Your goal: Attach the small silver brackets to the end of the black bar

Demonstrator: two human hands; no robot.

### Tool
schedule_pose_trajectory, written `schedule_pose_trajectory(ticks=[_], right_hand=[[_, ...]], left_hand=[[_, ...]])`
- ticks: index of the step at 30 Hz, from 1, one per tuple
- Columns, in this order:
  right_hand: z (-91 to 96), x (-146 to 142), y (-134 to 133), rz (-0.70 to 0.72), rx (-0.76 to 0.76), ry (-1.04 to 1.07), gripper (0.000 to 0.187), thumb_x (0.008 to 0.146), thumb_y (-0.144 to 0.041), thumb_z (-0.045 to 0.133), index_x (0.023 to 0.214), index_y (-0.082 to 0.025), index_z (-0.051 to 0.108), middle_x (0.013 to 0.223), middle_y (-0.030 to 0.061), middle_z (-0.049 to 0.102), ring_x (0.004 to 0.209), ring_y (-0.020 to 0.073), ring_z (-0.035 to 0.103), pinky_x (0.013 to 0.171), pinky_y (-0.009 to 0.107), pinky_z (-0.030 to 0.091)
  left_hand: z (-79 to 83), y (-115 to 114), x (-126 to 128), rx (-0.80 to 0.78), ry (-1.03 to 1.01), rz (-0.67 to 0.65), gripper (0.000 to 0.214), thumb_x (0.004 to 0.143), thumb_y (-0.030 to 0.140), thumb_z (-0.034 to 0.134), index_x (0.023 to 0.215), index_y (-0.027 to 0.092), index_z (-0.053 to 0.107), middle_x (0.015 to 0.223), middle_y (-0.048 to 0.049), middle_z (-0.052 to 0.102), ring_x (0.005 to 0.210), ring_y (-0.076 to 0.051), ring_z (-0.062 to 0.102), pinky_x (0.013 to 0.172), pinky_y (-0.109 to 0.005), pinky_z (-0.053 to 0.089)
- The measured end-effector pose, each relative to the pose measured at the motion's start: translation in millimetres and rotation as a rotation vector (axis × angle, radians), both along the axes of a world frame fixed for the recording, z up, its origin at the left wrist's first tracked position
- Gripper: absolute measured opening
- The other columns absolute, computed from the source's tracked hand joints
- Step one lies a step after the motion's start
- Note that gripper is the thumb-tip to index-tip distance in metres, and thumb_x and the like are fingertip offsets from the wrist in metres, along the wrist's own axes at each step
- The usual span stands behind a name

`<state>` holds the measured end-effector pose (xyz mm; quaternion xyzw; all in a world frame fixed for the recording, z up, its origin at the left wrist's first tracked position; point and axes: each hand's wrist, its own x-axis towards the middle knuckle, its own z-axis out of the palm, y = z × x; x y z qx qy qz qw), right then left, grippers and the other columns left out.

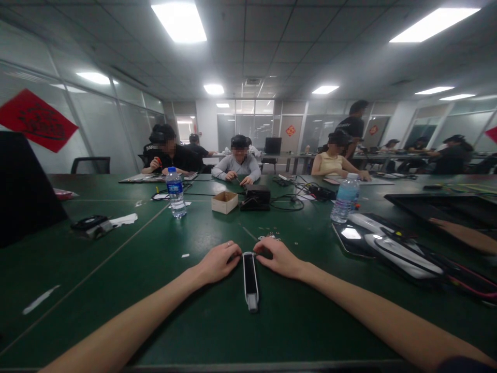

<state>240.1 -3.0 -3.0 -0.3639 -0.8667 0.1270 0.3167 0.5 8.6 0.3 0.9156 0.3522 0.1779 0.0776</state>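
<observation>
A long, narrow object (250, 280) with a black face, a white rim and a grey-white near end lies lengthwise on the table in front of me. My left hand (221, 260) rests on the table at its far left corner, fingers curled down and the tips against its edge. At the opposite corner is my right hand (280, 257), thumb and forefinger bent to the rim. Between them, the two hands grip the far end. Whether a small part is also under the fingertips is hidden. Several small loose bits (272, 235) lie just beyond my right hand.
Beyond are an open cardboard box (224, 203), a black device (255, 198) with cables, and two water bottles (176, 192) (345, 199). To the right, a white-and-black object (402, 254) rests near a tablet (351, 241) and a black tray (446, 207), with another person's arm (466, 233).
</observation>
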Motion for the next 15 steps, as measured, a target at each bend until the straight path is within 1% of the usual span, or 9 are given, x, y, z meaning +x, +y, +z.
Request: schedule_pose_trajectory(ticks=[5,9,12,15], right_hand=[[-4.7,-1,3,0.024,0.017,0.016,0.011,0.083,-0.013,0.063,0.093,-0.016,0.062,0.089,0.0049,0.065,0.083,0.0177,0.060,0.077,0.031,0.050],[-1.0,5,3,0.017,0.013,-0.037,0.015,0.082,-0.018,0.066,0.097,-0.017,0.062,0.094,0.0053,0.066,0.087,0.0187,0.060,0.079,0.032,0.050],[5.9,13,5,-0.035,0.072,-0.101,0.019,0.083,-0.020,0.064,0.102,-0.017,0.062,0.100,0.0070,0.066,0.093,0.0206,0.059,0.085,0.036,0.048],[11.7,24,9,-0.139,0.117,-0.187,0.022,0.085,-0.024,0.062,0.106,-0.017,0.062,0.106,0.0091,0.064,0.099,0.0230,0.057,0.089,0.040,0.045]], left_hand=[[-0.9,1,0,-0.010,-0.006,0.009,0.013,0.093,0.023,0.045,0.097,0.020,0.057,0.092,-0.0038,0.059,0.082,-0.018,0.058,0.072,-0.028,0.046],[-2.4,2,-1,-0.008,-0.013,0.006,0.013,0.093,0.023,0.045,0.098,0.020,0.057,0.094,-0.0037,0.058,0.083,-0.018,0.058,0.073,-0.028,0.045],[-2.2,1,-2,-0.014,-0.016,0.003,0.012,0.093,0.022,0.046,0.098,0.020,0.057,0.095,-0.0035,0.059,0.083,-0.017,0.057,0.073,-0.028,0.045],[-1.0,1,-2,-0.025,-0.010,0.015,0.012,0.092,0.020,0.047,0.098,0.019,0.058,0.096,-0.0037,0.060,0.083,-0.017,0.058,0.073,-0.028,0.045]])
